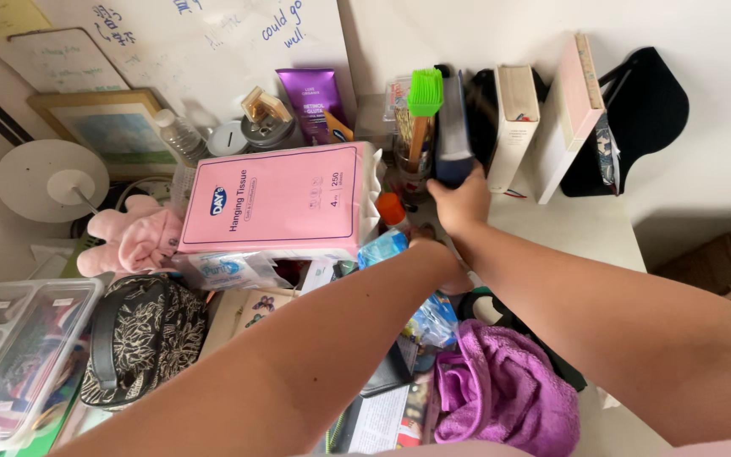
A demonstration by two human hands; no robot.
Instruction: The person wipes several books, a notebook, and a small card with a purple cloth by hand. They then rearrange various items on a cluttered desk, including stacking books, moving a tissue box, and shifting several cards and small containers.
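Note:
My right hand (461, 203) reaches to the back of the cluttered desk and grips the lower end of a dark blue book (452, 127) standing upright next to a glass holder (412, 173) with a green silicone brush (425, 91). My left hand (443, 254) lies lower, next to a small blue packet (382, 248). Its fingers are hidden under my right forearm, so what it holds does not show. Both forearms cross the middle of the view.
A pink tissue pack (281, 201) lies left of the hands. White books (513, 127) and a black cap (645, 110) lean on the wall at right. A purple towel (505, 389), a black patterned bag (141, 338), a clear plastic box (10, 355) and a pink plush (137, 237) crowd the front.

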